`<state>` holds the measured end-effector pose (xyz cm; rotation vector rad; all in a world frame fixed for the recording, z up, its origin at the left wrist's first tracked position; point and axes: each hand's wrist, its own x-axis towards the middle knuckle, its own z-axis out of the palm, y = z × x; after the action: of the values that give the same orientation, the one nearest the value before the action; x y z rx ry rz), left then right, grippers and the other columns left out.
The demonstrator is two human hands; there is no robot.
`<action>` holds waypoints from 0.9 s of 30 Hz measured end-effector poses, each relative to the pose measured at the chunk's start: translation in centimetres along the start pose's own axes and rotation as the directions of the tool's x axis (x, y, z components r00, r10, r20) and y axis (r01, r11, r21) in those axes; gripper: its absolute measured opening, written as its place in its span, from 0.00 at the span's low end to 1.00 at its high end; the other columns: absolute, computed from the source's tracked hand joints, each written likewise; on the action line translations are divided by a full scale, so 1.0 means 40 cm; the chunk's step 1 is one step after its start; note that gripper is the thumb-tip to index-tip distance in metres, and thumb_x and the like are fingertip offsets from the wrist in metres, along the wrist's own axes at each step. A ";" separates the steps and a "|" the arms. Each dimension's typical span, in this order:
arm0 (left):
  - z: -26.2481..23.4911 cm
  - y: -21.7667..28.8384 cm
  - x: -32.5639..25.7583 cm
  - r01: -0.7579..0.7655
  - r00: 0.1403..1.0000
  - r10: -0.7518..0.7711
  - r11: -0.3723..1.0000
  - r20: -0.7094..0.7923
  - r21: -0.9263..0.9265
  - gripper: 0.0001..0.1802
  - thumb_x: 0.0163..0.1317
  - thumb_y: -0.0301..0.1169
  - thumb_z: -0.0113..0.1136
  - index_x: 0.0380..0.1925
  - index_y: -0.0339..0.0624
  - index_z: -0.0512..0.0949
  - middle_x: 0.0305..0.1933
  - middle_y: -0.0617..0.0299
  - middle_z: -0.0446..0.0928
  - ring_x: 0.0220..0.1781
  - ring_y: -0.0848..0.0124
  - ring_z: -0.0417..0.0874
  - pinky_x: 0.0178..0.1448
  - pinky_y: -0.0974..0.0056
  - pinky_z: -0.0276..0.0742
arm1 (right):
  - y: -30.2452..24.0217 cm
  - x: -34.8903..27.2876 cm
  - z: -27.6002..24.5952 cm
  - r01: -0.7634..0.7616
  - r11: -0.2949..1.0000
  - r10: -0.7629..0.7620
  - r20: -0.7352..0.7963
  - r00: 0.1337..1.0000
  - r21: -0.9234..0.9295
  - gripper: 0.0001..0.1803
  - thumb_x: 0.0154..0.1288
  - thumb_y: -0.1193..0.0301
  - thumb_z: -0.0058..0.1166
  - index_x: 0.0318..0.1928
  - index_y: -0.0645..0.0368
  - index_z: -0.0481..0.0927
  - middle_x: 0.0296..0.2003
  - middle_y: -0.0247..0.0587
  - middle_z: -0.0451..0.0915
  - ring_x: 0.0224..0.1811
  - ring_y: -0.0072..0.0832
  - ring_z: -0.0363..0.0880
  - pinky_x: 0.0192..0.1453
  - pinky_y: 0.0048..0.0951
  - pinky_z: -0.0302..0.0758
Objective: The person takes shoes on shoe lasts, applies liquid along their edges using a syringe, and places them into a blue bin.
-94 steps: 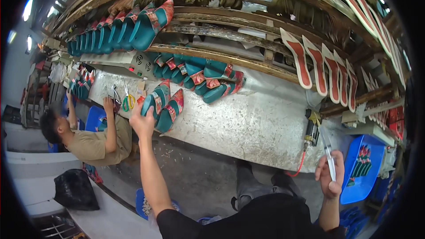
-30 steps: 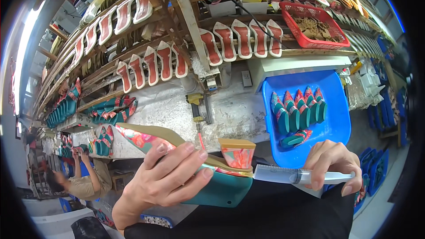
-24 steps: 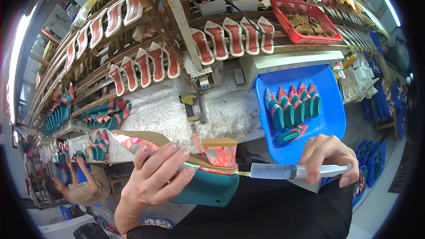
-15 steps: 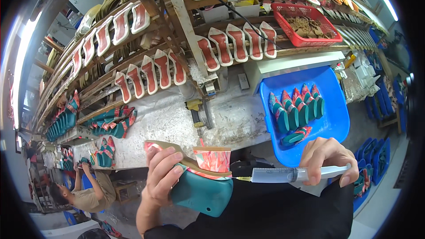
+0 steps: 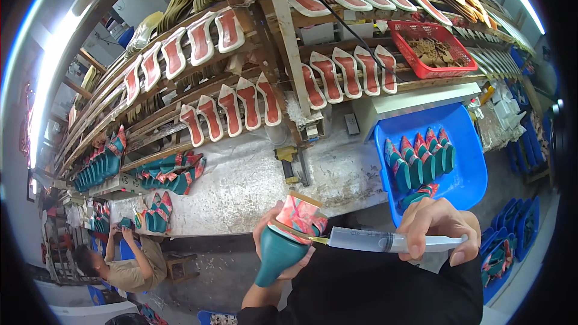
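Note:
My left hand [image 5: 303, 263] wraps around a teal shoe last [image 5: 277, 256] carrying a pink-and-red patterned shoe upper [image 5: 301, 212]. The shoe is tipped so that its heel points up and its tan sole edge shows. In my right hand [image 5: 438, 227] is a clear plastic syringe [image 5: 364, 239], lying nearly level, with thumb and fingers around the barrel's rear and plunger. Its yellow-based needle points left, and the tip meets the seam between the upper and the sole, or sits very close to it. Part of my left hand is hidden behind the last.
A blue bin [image 5: 472, 186] at the right holds several similar shoes on lasts. Behind the worktable [image 5: 241, 174], racks carry red-and-white sole pieces, and a red basket [image 5: 442, 72] holds scraps. A yellow-and-black tool [image 5: 288, 162] lies on the table. Another person [image 5: 129, 265] works at the left.
My left hand has turned the shoe, so its heel now points up and the toe away from view. The syringe has shifted slightly left with its tip at the shoe's edge. The view has moved left.

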<state>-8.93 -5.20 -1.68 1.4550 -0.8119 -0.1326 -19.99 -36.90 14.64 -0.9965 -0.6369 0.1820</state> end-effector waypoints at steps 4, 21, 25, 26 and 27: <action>-0.002 -0.029 -0.020 0.032 0.980 -0.029 0.999 0.198 -0.014 0.34 0.59 0.31 0.70 0.63 0.34 0.68 0.63 0.50 0.75 0.69 0.56 0.72 0.72 0.50 0.66 | 0.015 0.030 0.016 0.001 1.000 -0.002 -0.022 1.000 -0.014 0.32 0.45 0.64 0.62 0.49 0.73 0.76 0.39 0.50 0.80 0.30 0.33 0.77 0.32 0.30 0.72; -0.023 0.089 0.044 0.243 0.921 -0.388 0.513 0.030 -0.824 0.54 0.40 0.30 0.64 0.74 0.38 0.57 0.72 0.50 0.64 0.76 0.52 0.63 0.80 0.42 0.54 | 0.207 0.103 0.044 0.024 0.999 -0.027 -0.144 0.989 -0.022 0.33 0.47 0.61 0.63 0.51 0.71 0.74 0.34 0.49 0.80 0.27 0.29 0.75 0.30 0.28 0.69; -0.039 0.095 0.051 0.206 0.907 -0.420 0.400 0.021 -0.893 0.54 0.40 0.30 0.64 0.73 0.39 0.57 0.72 0.52 0.65 0.77 0.54 0.62 0.81 0.45 0.55 | 0.240 0.096 0.048 -0.018 0.999 0.011 -0.173 0.985 -0.038 0.33 0.47 0.60 0.63 0.51 0.71 0.74 0.36 0.49 0.81 0.27 0.28 0.75 0.28 0.27 0.68; -0.047 0.095 0.052 0.200 0.904 -0.426 0.372 0.025 -0.906 0.53 0.40 0.29 0.65 0.73 0.39 0.58 0.72 0.53 0.66 0.77 0.53 0.63 0.80 0.45 0.56 | 0.248 0.095 0.049 -0.030 0.999 0.024 -0.174 0.985 -0.033 0.33 0.47 0.60 0.63 0.51 0.71 0.74 0.36 0.49 0.81 0.27 0.28 0.75 0.28 0.27 0.68; -0.055 0.096 0.051 0.201 0.899 -0.436 0.358 0.027 -0.912 0.53 0.40 0.29 0.66 0.73 0.39 0.58 0.71 0.53 0.66 0.77 0.53 0.63 0.80 0.45 0.57 | 0.257 0.093 0.053 -0.024 0.999 0.018 -0.187 0.982 -0.028 0.33 0.47 0.60 0.63 0.51 0.71 0.75 0.37 0.49 0.81 0.27 0.28 0.75 0.28 0.27 0.68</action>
<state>-7.69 -3.89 2.86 0.5083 -0.1292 -0.6153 -16.77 -28.17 8.48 -1.0363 -0.4590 0.0963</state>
